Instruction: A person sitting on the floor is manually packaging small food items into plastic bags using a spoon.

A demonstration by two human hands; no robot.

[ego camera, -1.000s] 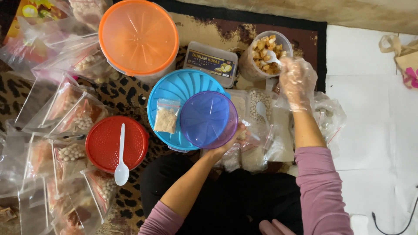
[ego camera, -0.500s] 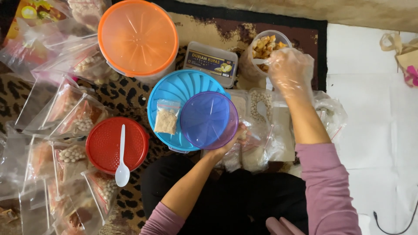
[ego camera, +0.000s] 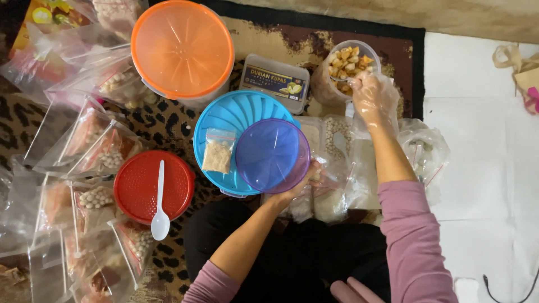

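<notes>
dark-labelled rectangular tub [ego camera: 274, 82], small crumb packet [ego camera: 217, 151]

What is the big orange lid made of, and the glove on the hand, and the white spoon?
The orange lid looks like smooth, slightly see-through plastic, with moulded ribs fanning out from its middle. The glove on the right hand seems to be thin clear plastic film: it is loose, crinkled and shiny, and the hand shows through. The white spoon on the red lid looks like glossy hard plastic, though ceramic cannot be ruled out.

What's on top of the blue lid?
On the blue lid lie a small clear bag of pale crumbs and a purple lid overlapping its right side. The blue lid's lower right part, and whatever is beneath it, is covered.
</notes>
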